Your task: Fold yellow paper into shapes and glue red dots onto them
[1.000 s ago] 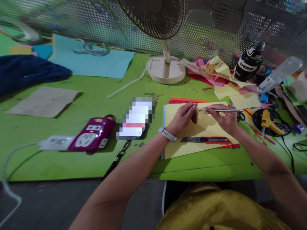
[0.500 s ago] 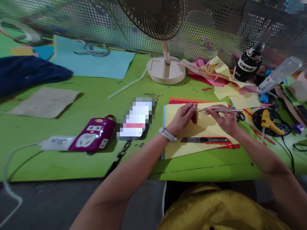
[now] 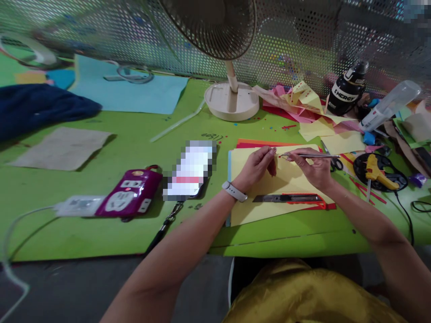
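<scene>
At the near edge, a yellow garment [image 3: 289, 296] was noted below the table [image 3: 134, 132]. A cutter [image 3: 289, 198] with an orange-edged casing was found lying across a yellow sheet [image 3: 247, 214], which was stacked over blue, red and orange sheets. To the left, a purple power strip [image 3: 133, 194] was recorded with a white plug inserted, beside a phone [image 3: 191, 170] with its screen lit. Over the sheet, a slim metal tool [image 3: 316, 155] was pinched in the fingers of the right hand [image 3: 314, 168], its tip directed at the left hand [image 3: 257, 165]. The left fingers were pressed together; whether anything was held could not be determined. A yellow glue gun [image 3: 377, 172] was observed on a black holder, near scissors [image 3: 336, 165] partly covered by the right hand. Farther back, paper scraps [image 3: 303, 101] were heaped between a fan [image 3: 232, 112] and a black bottle [image 3: 346, 92], before a perforated panel [image 3: 286, 58].
</scene>
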A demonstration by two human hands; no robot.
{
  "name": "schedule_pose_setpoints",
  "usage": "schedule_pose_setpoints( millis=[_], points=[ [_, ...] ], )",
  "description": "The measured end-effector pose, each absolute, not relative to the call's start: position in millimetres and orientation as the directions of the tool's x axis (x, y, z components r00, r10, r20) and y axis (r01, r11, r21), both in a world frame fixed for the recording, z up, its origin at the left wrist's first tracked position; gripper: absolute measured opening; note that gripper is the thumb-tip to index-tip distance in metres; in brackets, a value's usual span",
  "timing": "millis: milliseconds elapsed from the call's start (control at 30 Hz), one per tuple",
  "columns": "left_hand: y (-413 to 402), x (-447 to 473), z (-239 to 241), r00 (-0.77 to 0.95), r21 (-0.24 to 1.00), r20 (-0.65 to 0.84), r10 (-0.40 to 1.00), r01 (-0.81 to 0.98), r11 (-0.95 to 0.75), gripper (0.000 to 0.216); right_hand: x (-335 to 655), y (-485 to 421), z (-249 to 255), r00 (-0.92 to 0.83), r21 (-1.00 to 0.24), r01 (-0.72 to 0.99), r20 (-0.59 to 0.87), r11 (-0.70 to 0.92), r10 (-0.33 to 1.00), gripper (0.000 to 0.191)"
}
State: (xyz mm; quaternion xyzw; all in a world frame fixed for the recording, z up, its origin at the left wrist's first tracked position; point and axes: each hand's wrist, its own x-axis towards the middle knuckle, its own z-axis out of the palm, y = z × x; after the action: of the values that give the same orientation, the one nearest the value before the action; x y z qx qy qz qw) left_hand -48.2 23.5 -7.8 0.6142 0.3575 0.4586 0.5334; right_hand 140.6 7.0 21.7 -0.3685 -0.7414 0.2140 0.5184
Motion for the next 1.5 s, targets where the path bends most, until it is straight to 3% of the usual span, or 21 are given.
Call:
schedule_pose_setpoints(
  millis=[367,900,1200,1500],
  points=[
    [22.1,-50.4,-6.8,0.353,0.989,0.103,0.93,-0.139,-0.057,0.035,140.4,7.4,20.6,-0.197,-0.691,0.334,0.614,0.641,0.764,0.017],
    [23.2,-49.3,-11.9,0.349,0.987,0.118,0.93,-0.144,-0.071,0.041,139.9,6.3,22.0,-0.199,-0.666,0.367,0.625,0.649,0.755,0.019],
    [22.9,-50.7,-13.1,0.346,0.988,0.114,0.931,-0.135,-0.071,0.038,141.3,6.4,25.4,-0.174,-0.709,0.266,0.631,0.653,0.756,0.012],
    [23.0,-49.6,-13.2,0.365,0.988,0.114,0.924,-0.14,-0.066,0.041,137.0,5.1,25.3,-0.19,-0.725,0.29,0.596,0.625,0.78,0.017]
  ],
)
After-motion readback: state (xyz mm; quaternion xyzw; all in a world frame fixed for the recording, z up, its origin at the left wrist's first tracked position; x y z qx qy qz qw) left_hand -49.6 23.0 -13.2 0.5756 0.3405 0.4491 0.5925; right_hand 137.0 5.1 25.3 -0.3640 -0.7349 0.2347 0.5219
